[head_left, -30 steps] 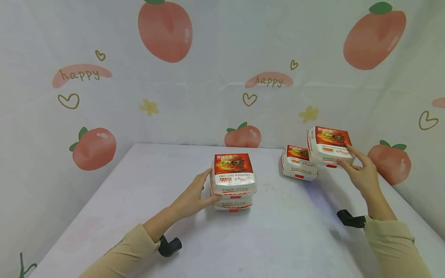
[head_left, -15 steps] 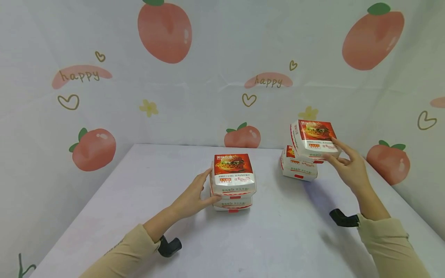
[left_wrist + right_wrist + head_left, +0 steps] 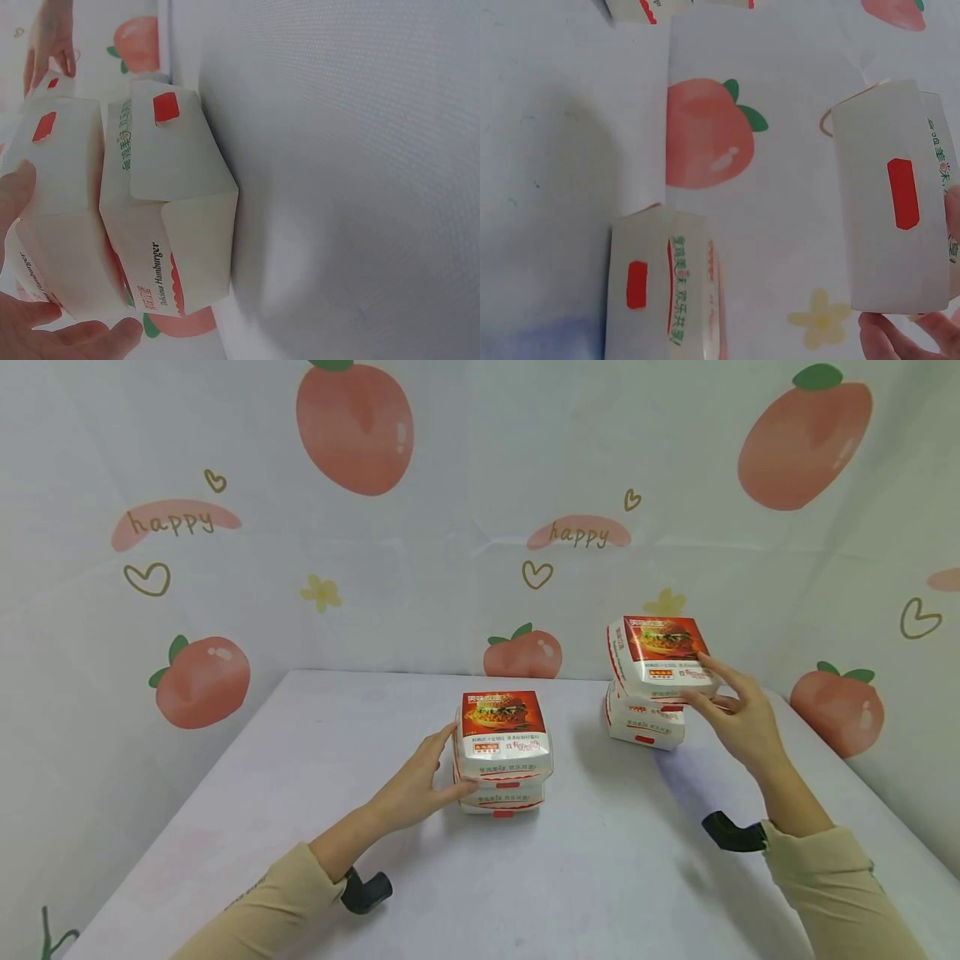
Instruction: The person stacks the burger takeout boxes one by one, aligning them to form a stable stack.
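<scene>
At mid-table, two white-and-red hamburger boxes stand stacked. My left hand (image 3: 405,793) holds the upper box (image 3: 501,760) at its left side, thumb on the front face and fingers along the side. Beneath it sits the lower box (image 3: 195,225). Farther back on the right, my right hand (image 3: 738,722) grips another hamburger box (image 3: 660,672) by its right side, lifted off the table. That box hangs above a fourth hamburger box (image 3: 645,727), partly hiding its top. In the right wrist view, a gap separates the held box (image 3: 877,247) from the one below (image 3: 641,322).
A white table (image 3: 570,885) carries both groups of boxes. Behind it hangs a white backdrop (image 3: 435,577) printed with peaches, hearts and flowers. A black camera mount (image 3: 366,893) juts from the left wrist, another black mount (image 3: 733,833) from the right.
My right hand has carried its hamburger box leftward and slightly up, from beside the lone box to above it. My left hand and the middle stack have stayed put.
</scene>
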A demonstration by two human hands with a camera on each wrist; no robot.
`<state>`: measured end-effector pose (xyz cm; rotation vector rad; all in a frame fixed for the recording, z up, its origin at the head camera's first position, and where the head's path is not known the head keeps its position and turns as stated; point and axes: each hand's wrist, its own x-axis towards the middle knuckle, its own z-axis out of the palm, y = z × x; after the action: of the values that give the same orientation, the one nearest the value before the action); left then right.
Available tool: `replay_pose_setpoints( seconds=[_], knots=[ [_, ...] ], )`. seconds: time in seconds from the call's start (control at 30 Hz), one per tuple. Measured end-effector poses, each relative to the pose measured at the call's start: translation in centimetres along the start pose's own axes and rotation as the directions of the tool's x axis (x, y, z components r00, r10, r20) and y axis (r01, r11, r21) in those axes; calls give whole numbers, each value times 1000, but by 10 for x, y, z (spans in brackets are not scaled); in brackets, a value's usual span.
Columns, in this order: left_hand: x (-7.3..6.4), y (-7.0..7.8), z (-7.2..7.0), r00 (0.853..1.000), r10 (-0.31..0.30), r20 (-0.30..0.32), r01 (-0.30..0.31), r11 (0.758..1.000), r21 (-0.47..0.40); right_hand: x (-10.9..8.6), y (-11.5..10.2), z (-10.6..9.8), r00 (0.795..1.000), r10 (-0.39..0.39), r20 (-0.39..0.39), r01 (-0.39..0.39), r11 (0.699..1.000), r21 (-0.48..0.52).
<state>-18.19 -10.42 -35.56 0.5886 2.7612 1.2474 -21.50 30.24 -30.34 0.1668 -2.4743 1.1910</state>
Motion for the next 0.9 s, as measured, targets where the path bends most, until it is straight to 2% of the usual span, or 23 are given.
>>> replay_pose_setpoints(
  seconds=[0.3,0.6,0.9],
  knots=[
    [0,0,-1,1000,1,-1,-1,1000,10,0,-8,7,997,-73,0,73,997,22],
    [0,1,0,1000,4,-7,-4,1000,6,-1,-17,18,983,-181,-22,182,983,14],
    [0,-1,0,1000,3,-3,-3,1000,0,-5,-27,27,978,-207,-6,207,978,23]
  ],
)
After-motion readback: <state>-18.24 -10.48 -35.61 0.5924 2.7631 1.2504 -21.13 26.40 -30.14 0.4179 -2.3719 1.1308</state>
